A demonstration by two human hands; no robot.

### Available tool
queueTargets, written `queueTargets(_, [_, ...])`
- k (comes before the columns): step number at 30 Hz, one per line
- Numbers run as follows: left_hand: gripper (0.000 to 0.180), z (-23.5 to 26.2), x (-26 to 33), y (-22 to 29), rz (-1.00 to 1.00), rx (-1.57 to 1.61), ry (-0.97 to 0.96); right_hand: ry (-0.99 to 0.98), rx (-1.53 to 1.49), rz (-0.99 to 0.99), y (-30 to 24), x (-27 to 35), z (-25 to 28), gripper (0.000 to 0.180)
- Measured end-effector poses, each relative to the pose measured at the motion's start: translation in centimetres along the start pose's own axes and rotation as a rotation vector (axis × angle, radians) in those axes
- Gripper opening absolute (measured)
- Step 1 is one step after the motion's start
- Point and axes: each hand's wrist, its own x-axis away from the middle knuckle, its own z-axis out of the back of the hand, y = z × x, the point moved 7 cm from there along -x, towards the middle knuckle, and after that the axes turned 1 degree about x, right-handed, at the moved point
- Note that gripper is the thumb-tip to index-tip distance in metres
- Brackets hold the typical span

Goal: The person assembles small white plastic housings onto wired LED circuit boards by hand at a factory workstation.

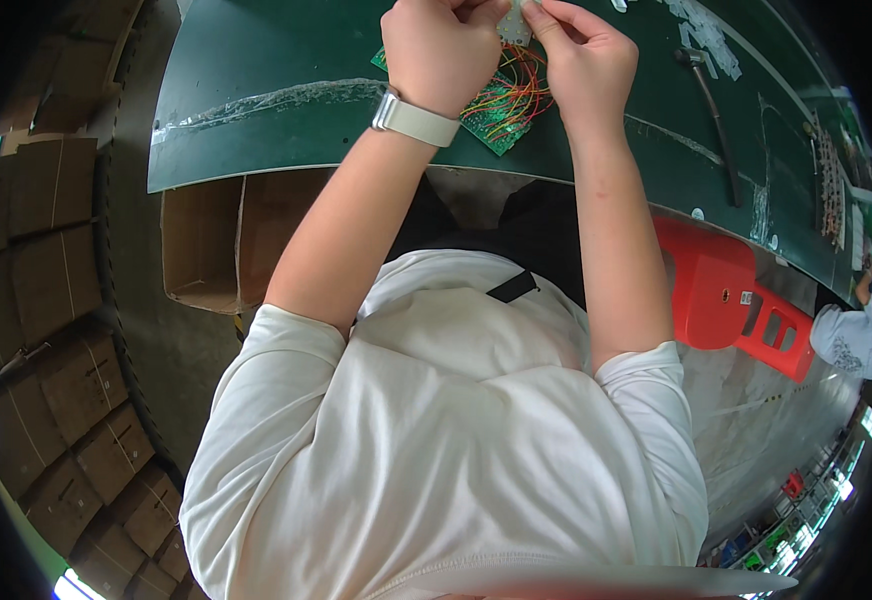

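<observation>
Pale white, the small dotted piece (pixel 515 28) sits at the far side of the bench (pixel 256 50), up between the two hands and over the near end of the tangle, with its top running toward the upper edge of the view. The left hand (pixel 443 58) is on its left, the right hand (pixel 592 68) on its right, so it lies inward of both grips. Neither hand is clearly nearer: fingertips meet the piece from both sides.

On the right, thumb and forefinger are drawn narrow and appear to pinch the piece at its upper right corner. On the left, the fingers are curled in and their tips come to its upper left edge; whether they pinch it or only steady it, I cannot tell, since the view cuts them off.

What shows of the piece looks a little longer away from the body than across, but its full length is hidden, so its long axis is uncertain. Red, yellow and dark wires (pixel 523 88) run from just below it back toward the body, bowing out beside the right hand, then down over the green board (pixel 499 132). That board lies flat on the bench, turned cornerwise, one corner pointing at the body. Green shows left of the left hand too; one board or two, I cannot tell.
</observation>
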Motion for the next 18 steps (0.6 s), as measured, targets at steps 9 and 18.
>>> queueTargets(9, [0.008,0.1,-1.7,-0.5,-0.018,0.261,-0.118,0.052,-0.030,0.064,-2.4,0.2,0.4,0.015])
queueTargets(18, [0.011,-0.1,-0.1,1.2,0.006,-0.072,0.029,0.275,0.397,0.383,-5.6,1.4,0.1,0.006])
